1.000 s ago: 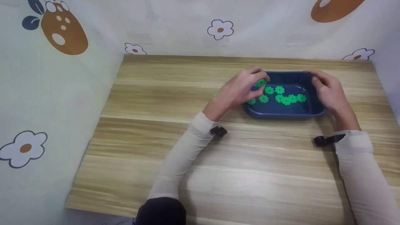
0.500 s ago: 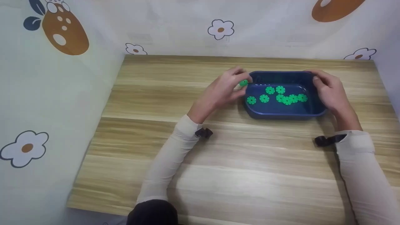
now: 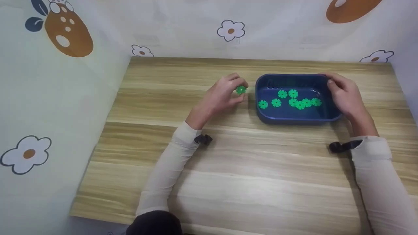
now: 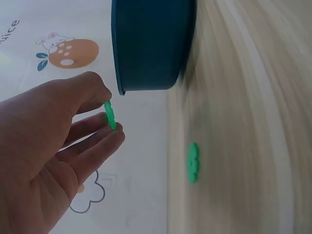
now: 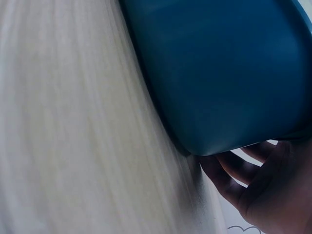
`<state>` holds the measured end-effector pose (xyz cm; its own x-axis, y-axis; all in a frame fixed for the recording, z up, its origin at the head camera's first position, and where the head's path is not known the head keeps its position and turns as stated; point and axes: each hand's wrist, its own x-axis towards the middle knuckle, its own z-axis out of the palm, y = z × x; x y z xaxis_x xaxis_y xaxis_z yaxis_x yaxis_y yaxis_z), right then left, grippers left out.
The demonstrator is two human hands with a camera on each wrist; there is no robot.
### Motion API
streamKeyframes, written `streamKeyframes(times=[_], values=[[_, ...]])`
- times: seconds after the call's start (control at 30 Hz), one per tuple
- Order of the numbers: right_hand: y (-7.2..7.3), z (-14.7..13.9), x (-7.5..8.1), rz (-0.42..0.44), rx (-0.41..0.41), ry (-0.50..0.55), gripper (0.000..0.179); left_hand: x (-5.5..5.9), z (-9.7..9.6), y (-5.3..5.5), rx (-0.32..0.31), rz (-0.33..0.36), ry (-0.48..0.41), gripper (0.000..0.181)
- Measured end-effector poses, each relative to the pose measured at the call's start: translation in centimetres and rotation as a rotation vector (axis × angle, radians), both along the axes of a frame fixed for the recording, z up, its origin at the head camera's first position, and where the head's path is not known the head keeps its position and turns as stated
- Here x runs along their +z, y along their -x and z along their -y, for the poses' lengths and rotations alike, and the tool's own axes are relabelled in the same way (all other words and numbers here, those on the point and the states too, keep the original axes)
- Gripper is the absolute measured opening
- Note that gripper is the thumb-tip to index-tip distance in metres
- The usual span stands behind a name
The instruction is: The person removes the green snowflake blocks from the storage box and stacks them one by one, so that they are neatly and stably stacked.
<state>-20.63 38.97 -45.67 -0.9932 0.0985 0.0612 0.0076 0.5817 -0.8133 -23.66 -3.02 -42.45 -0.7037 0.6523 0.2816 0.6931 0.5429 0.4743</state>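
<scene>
My left hand (image 3: 222, 93) pinches a green notched plastic disc (image 3: 241, 90) between thumb and fingertips, just left of the dark blue tub (image 3: 298, 120). In the left wrist view the pinched disc (image 4: 110, 115) shows edge-on, raised above the tabletop. Another green disc (image 4: 193, 162) lies on the wood there; the left hand hides it in the head view. At the tub's right end my right hand (image 3: 345, 94) grips the wall, thumb over the rim and fingers outside. Several matching discs (image 3: 282, 94) lie on the tub floor, some overlapping in a cluster (image 3: 300, 104).
A wood-grain table (image 3: 248, 176) carries the tub near its back edge. Behind it stands a pale wall (image 3: 183, 29) printed with flowers and oranges, and a similar wall (image 3: 65, 107) borders the left side.
My left hand has moved left out of the tub, carrying the pinched green disc past the rim. The right hand and the tub have stayed in place.
</scene>
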Motion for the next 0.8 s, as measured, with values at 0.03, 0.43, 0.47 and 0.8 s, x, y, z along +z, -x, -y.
streamKeyframes(times=[0.03,0.43,0.47,0.8], values=[[0.0,0.0,0.0,0.002,0.001,0.000,0.042,-0.1,0.2,0.0,0.003,0.007,0.008,0.023],[-0.2,0.0,0.1,0.021,0.006,-0.007,0.043,-1.4,2.1,0.7,0.081,0.097,0.124,0.023],[-0.2,-0.1,0.1,0.018,0.010,-0.005,0.043,-1.4,2.2,0.7,0.083,0.104,0.131,0.023],[-0.2,0.1,0.3,0.055,0.009,-0.010,0.045,-1.6,2.6,0.8,0.117,0.133,0.215,0.024]])
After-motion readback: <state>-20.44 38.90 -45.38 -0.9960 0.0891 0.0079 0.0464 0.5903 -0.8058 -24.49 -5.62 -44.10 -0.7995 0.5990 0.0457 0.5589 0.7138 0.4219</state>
